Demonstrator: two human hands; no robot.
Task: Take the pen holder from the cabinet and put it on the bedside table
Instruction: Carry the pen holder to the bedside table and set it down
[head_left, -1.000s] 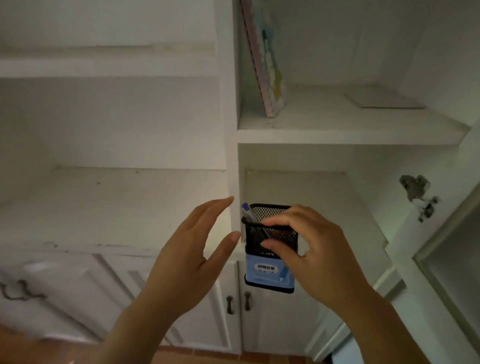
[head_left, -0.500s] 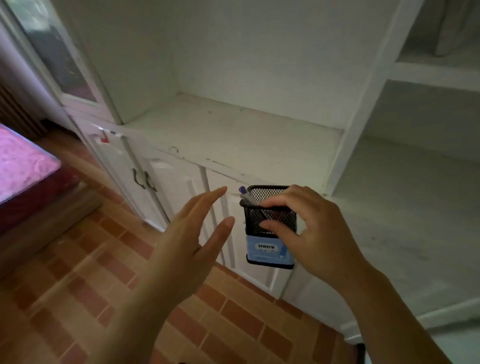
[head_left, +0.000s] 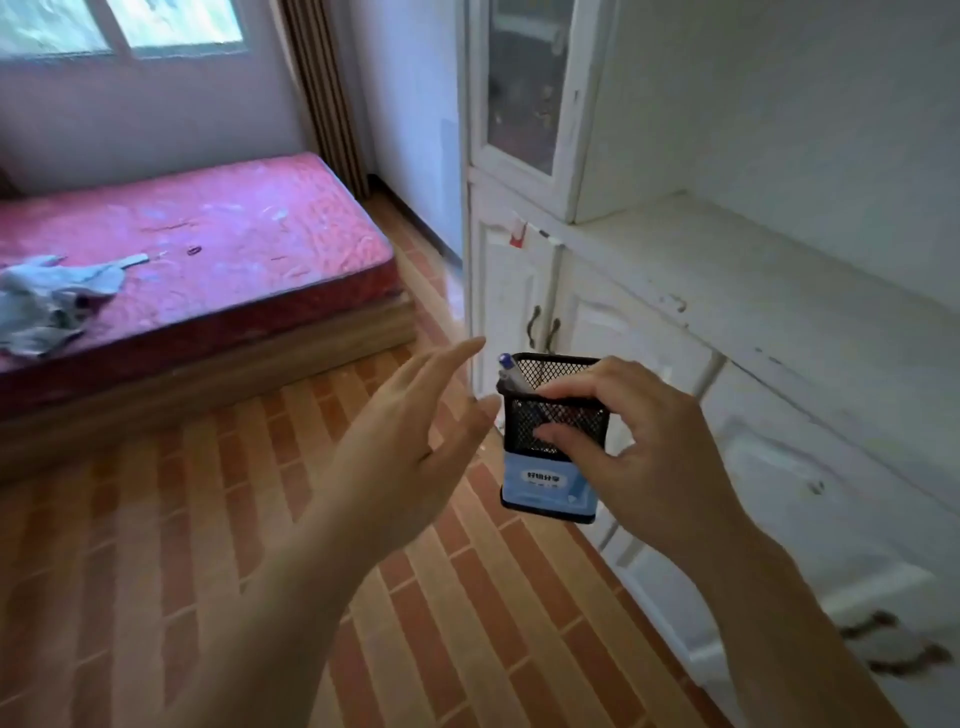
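Fingers (head_left: 582, 387) and thumb of my right hand (head_left: 639, 447) pinch the black wire-mesh pen holder (head_left: 550, 436) with its blue label, upright in mid-air over the brick-patterned floor (head_left: 218, 519). 1 blue-capped pen (head_left: 511, 371) leans inside. My left hand (head_left: 410, 447) hovers beside it, fingers spread, empty. White cabinet (head_left: 727, 291) at right; pink mattress (head_left: 197, 244) at left.
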